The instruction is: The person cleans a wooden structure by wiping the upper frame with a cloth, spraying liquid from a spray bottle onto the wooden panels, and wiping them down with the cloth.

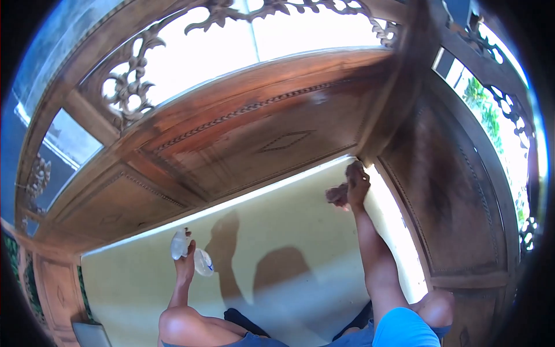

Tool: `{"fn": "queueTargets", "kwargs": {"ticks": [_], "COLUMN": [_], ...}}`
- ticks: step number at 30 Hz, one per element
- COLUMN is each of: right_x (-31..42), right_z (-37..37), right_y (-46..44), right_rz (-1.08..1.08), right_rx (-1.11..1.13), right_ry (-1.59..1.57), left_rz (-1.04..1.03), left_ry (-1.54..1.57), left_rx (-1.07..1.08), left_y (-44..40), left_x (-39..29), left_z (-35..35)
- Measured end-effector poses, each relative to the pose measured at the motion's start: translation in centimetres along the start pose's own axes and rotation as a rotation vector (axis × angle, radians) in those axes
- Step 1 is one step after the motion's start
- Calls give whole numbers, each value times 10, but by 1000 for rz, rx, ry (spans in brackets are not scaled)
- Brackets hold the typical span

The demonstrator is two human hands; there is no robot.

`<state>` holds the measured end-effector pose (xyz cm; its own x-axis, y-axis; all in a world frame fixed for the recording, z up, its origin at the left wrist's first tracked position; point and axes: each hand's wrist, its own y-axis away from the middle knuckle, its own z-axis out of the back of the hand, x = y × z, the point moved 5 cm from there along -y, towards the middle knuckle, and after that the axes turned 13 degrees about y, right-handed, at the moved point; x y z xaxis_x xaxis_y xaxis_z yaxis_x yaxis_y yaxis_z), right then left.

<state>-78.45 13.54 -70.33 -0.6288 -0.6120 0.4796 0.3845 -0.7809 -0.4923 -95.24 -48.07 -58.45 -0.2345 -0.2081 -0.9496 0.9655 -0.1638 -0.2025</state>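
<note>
My left hand (186,257) is closed around what looks like a clear plastic bottle (179,245). A rounded clear part with a blue mark shows on the other side of that hand. Up at the right inner corner of the wooden frame, my right hand (359,188) grips a brownish-pink rag (337,195), part of which hangs to the left of the fingers. The rag and fingers are close to the lower edge of the carved wooden panel (289,139); whether they touch it cannot be made out.
A pale yellowish surface (150,231) lies below my hands, with shadows across it. Wooden side panel (451,191) rises on the right, and openwork carving (136,87) runs along the top. A dark grey object (91,334) stands at the lower left.
</note>
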Motion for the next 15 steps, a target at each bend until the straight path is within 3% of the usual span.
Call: {"fn": "queueTargets", "kwargs": {"ticks": [1,4,5,7,11,13,15], "right_x": [-20,-56,-63,-79,-120,-122,-119], "right_z": [16,57,68,79,78,88,98], "right_y": [2,18,22,33,57,63,66], "right_rz": [-147,-487,-501,-557,-562,-587,-571], "right_rx": [27,2,-13,10,-26,37,79], "right_ry": [96,-229,-223,-514,-388,-376,-265], "left_rz": [59,49,-19,-32,-22,-81,114], "left_ry": [60,27,-66,-13,80,101,-31], "left_rx": [103,366,505,613,813,787,723], "left_y": [-6,-26,-29,-32,-29,-28,-28], "left_x": [-22,-85,-106,-146,-174,-168,-150], "left_z": [-23,-93,-120,-173,-251,-272,-277]}}
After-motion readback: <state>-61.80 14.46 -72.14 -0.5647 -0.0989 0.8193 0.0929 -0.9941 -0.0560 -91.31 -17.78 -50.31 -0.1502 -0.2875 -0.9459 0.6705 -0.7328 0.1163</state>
